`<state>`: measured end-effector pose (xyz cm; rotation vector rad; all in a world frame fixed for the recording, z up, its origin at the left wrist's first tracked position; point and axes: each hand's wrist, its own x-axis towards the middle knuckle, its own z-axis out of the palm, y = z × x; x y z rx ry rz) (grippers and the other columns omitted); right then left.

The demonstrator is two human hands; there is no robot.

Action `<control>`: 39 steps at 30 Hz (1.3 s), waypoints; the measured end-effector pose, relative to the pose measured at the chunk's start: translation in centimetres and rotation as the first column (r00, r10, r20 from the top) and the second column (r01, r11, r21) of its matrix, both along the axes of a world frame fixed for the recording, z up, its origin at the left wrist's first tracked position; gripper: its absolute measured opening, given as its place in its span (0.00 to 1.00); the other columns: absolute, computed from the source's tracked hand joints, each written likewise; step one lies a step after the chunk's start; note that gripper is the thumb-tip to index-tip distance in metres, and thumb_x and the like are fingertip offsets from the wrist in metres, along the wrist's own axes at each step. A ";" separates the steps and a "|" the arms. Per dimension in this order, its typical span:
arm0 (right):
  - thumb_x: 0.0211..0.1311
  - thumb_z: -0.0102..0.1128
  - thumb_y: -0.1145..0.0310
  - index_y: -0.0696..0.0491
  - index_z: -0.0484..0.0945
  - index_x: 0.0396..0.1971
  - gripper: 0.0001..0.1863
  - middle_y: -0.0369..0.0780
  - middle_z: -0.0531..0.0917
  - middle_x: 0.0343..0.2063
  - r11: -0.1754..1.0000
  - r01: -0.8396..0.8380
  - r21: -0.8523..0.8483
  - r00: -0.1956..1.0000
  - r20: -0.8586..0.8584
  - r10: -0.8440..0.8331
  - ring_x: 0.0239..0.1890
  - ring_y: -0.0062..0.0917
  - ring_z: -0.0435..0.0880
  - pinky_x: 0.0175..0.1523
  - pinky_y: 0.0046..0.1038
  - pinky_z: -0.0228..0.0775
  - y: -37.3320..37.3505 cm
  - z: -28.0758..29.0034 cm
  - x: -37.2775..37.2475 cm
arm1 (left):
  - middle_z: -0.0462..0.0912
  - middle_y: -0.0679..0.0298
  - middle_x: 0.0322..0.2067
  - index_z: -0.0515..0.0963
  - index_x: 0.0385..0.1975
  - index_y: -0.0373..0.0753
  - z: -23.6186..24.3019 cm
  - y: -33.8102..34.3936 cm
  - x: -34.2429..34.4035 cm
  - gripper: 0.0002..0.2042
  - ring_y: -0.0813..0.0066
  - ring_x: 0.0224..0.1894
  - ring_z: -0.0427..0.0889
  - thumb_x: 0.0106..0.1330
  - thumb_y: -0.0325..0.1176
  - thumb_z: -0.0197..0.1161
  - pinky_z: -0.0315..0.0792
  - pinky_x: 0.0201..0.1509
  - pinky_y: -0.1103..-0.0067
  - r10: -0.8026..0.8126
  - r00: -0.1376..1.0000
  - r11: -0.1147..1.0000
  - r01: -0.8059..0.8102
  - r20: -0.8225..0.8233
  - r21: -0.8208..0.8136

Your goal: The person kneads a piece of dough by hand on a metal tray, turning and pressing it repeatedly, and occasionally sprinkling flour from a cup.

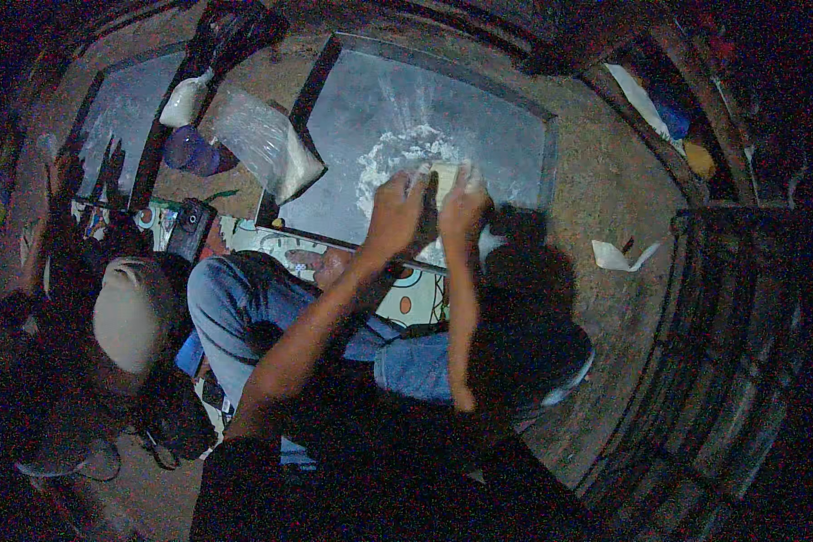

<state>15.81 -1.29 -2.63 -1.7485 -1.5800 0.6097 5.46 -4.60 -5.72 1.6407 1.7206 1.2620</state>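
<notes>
Both my hands are over the near middle of a grey-blue board (334, 113). A pale yellowish lump of dough (443, 181) shows between them. My left hand (396, 215) closes on its left side, and my right hand (465, 203) grips its right side. White powder dusts my fingers. Just beyond and left of my hands, a loose heap of white flour (408, 146) is spread on the board, with streaks fanning away from it. The underside of the dough is hidden, so I cannot tell whether it touches the board.
Left of the board are a clear plastic bag (266, 144) with white powder, a white pouch (184, 101), a purple container (190, 151) and a phone (191, 230). A person in a pale cap (128, 307) sits beside another board (134, 95). A torn white piece (616, 256) lies right.
</notes>
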 end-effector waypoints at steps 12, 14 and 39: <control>0.66 0.44 0.62 0.56 0.74 0.37 0.14 0.49 0.78 0.23 0.959 -0.266 0.094 0.956 0.158 0.249 0.30 0.44 0.78 0.36 0.40 0.67 -2.7 -0.3 -3.0 | 0.78 0.47 0.28 0.73 0.34 0.26 0.5 2.4 -3.3 0.20 0.58 0.30 0.78 0.66 0.43 0.50 0.69 0.35 0.67 0.343 0.838 0.880 -0.128 0.425 -0.457; 0.64 0.49 0.63 0.55 0.72 0.38 0.11 0.45 0.78 0.22 0.968 -0.236 0.081 0.939 -0.238 0.249 0.27 0.36 0.79 0.34 0.36 0.69 -2.1 -1.1 -3.6 | 0.77 0.49 0.25 0.74 0.30 0.26 -1.2 3.1 -5.0 0.21 0.63 0.28 0.77 0.65 0.44 0.53 0.69 0.34 0.68 0.385 0.772 0.859 -0.100 0.506 -0.502; 0.56 0.60 0.56 0.58 0.78 0.33 0.18 0.41 0.82 0.30 0.978 -0.044 -0.205 0.971 -0.238 -0.006 0.33 0.30 0.81 0.40 0.29 0.70 -0.5 -2.7 -1.5 | 0.76 0.58 0.42 0.68 0.47 0.35 -1.3 0.0 -2.1 0.17 0.70 0.40 0.75 0.69 0.42 0.42 0.72 0.46 0.74 0.046 0.441 0.864 0.433 0.896 -0.257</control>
